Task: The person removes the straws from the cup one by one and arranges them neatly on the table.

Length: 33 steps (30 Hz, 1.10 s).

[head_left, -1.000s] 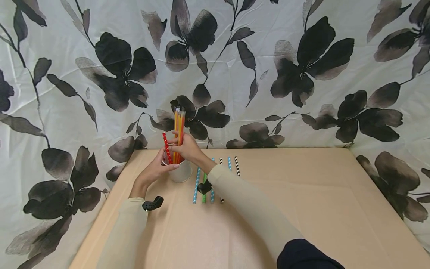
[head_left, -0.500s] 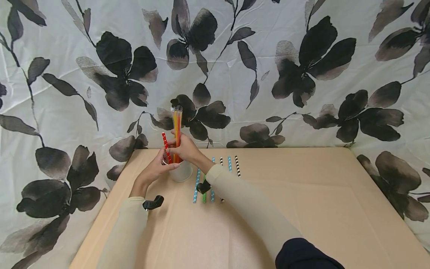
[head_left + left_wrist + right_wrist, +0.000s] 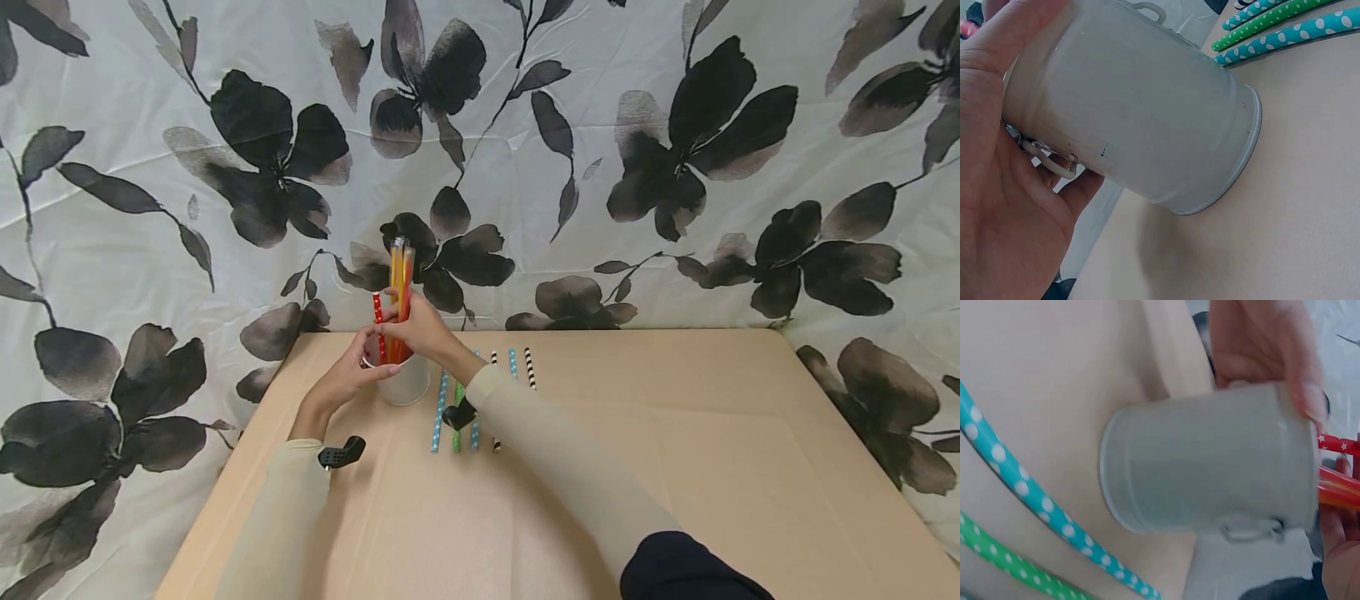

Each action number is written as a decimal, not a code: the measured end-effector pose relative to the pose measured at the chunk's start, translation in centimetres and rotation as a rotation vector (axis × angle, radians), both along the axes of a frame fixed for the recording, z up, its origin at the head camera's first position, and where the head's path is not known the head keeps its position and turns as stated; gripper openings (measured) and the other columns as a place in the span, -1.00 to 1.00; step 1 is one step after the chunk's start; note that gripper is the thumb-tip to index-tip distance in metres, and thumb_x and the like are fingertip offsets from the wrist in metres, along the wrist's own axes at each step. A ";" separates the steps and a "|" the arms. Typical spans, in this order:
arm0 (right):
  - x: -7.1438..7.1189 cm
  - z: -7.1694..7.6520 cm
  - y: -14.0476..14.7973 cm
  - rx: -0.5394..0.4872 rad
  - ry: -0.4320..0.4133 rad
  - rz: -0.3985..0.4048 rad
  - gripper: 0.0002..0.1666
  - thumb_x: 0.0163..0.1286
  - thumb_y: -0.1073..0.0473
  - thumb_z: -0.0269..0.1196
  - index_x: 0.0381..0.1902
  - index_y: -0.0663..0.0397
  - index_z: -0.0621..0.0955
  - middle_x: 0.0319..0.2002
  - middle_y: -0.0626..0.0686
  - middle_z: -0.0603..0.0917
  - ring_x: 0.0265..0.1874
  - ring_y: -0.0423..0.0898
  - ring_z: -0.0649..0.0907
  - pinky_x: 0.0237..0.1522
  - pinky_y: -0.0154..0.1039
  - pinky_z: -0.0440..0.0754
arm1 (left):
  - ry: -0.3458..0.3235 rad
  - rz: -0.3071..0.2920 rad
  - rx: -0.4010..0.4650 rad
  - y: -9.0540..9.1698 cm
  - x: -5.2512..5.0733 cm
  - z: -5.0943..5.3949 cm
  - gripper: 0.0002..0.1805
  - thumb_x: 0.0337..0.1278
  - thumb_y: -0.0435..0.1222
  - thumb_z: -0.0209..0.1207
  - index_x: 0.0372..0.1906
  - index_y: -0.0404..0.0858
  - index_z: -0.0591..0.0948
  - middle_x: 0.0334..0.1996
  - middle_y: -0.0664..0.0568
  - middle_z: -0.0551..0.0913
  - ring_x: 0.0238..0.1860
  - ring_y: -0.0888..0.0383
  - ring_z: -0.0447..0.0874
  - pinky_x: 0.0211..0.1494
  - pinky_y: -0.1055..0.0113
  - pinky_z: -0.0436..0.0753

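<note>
A small pale metal bucket [image 3: 408, 387] with side handles stands at the table's back left. My left hand [image 3: 347, 372] grips it at the rim, the thumb over the near side, as the left wrist view also shows. In my right hand [image 3: 422, 330] is a bundle of orange and yellow straws [image 3: 402, 271], upright with their lower ends inside the bucket. Beside the bundle stands a red straw with white stars [image 3: 1334, 443]; fingers of both hands are close to it, and which of them touch it I cannot tell. The bucket's inside is hidden.
Right of the bucket lie several paper straws: a blue dotted straw [image 3: 438, 421], a green dotted straw [image 3: 1016, 565] and a black-striped straw [image 3: 530, 367] among them. My right forearm passes over some. A floral cloth [image 3: 562, 167] hangs behind the wooden table [image 3: 675, 433].
The red straw has shifted right and stands more upright, closer to the bundle. The bundle swayed a little left, then back right. My left hand stays on the bucket.
</note>
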State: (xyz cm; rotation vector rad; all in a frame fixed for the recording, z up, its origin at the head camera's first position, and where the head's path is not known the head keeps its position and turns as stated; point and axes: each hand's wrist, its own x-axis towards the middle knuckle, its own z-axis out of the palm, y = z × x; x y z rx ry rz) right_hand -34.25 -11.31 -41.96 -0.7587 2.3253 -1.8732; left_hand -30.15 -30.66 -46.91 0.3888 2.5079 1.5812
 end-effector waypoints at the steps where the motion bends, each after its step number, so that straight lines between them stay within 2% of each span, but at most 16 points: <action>1: -0.1 0.2 0.2 -0.012 -0.002 0.001 -0.26 0.33 0.28 0.40 0.41 0.10 0.38 -0.18 0.02 0.68 -0.15 -0.14 0.68 0.12 -0.11 0.67 | -0.004 0.003 -0.003 0.0 0.0 0.0 -0.01 0.23 -0.10 0.35 0.60 0.00 -0.02 0.47 -0.17 0.20 0.45 -0.21 0.12 0.44 -0.28 0.23; 5: -0.7 0.9 1.5 -0.061 0.006 -0.003 -0.40 0.31 0.29 0.42 0.27 0.15 0.49 -0.13 0.06 0.69 -0.12 -0.11 0.69 0.10 -0.18 0.67 | -0.006 0.010 -0.020 -0.1 -0.3 -0.1 0.02 0.22 -0.05 0.36 0.61 0.02 -0.03 0.59 -0.14 0.01 0.58 -0.24 -0.10 0.48 -0.40 0.03; 7: -1.0 1.2 2.2 -0.080 0.015 -0.004 -0.50 0.30 0.28 0.43 0.18 0.17 0.55 -0.12 0.08 0.70 -0.11 -0.11 0.70 0.08 -0.23 0.67 | -0.004 0.014 -0.034 -0.1 -0.3 -0.1 0.02 0.22 -0.05 0.36 0.61 0.01 -0.02 0.58 -0.17 0.01 0.57 -0.27 -0.09 0.46 -0.42 0.06; 11: -1.5 1.5 3.5 -0.095 0.024 -0.011 -0.63 0.29 0.24 0.45 0.02 0.17 0.62 -0.13 0.10 0.74 -0.14 -0.09 0.72 0.02 -0.25 0.68 | -0.018 0.031 -0.045 0.0 -0.3 -0.1 0.01 0.20 -0.05 0.37 0.60 0.05 0.01 0.48 -0.24 0.10 0.45 -0.27 0.05 0.41 -0.37 0.19; 14: -1.7 1.8 4.3 -0.093 0.029 -0.015 -0.64 0.29 0.23 0.45 -0.01 0.16 0.62 -0.14 0.11 0.74 -0.16 -0.06 0.73 0.02 -0.23 0.69 | -0.033 0.035 -0.047 0.0 -0.2 -0.1 0.02 0.20 -0.05 0.37 0.61 0.07 -0.01 0.43 -0.26 0.14 0.40 -0.25 0.10 0.39 -0.33 0.22; 17: -1.8 2.3 5.0 -0.076 0.040 -0.027 -0.64 0.29 0.21 0.45 0.00 0.14 0.60 -0.13 0.11 0.71 -0.16 -0.05 0.70 -0.01 -0.24 0.70 | -0.045 0.037 -0.041 0.1 -0.2 0.0 0.02 0.22 -0.07 0.37 0.61 0.08 -0.02 0.45 -0.25 0.13 0.42 -0.25 0.07 0.42 -0.34 0.18; 23: -1.6 3.2 6.3 -0.063 0.086 -0.075 -0.60 0.29 0.14 0.46 0.01 0.10 0.59 -0.13 0.08 0.65 -0.20 -0.07 0.62 -0.11 -0.25 0.70 | -0.064 0.038 -0.036 0.3 0.1 0.6 0.02 0.23 -0.14 0.36 0.62 -0.01 -0.03 0.44 -0.30 0.12 0.41 -0.30 0.06 0.41 -0.36 0.16; 29: -1.6 4.0 6.9 -0.154 0.122 -0.070 -0.68 0.26 0.25 0.47 -0.15 0.16 0.55 -0.26 0.02 0.60 -0.30 -0.15 0.55 -0.21 -0.34 0.63 | -0.059 0.038 -0.048 0.5 0.7 1.2 0.02 0.22 -0.15 0.38 0.61 -0.01 -0.01 0.38 -0.30 0.16 0.37 -0.26 0.09 0.35 -0.25 0.22; 33: -1.6 4.6 7.0 -0.213 0.115 -0.058 -0.68 0.26 0.30 0.46 -0.12 0.20 0.55 -0.31 -0.03 0.59 -0.37 -0.17 0.55 -0.25 -0.36 0.60 | -0.049 0.038 -0.048 0.6 0.9 1.3 0.02 0.22 -0.15 0.38 0.61 -0.01 -0.01 0.32 -0.33 0.17 0.33 -0.26 0.10 0.29 -0.20 0.24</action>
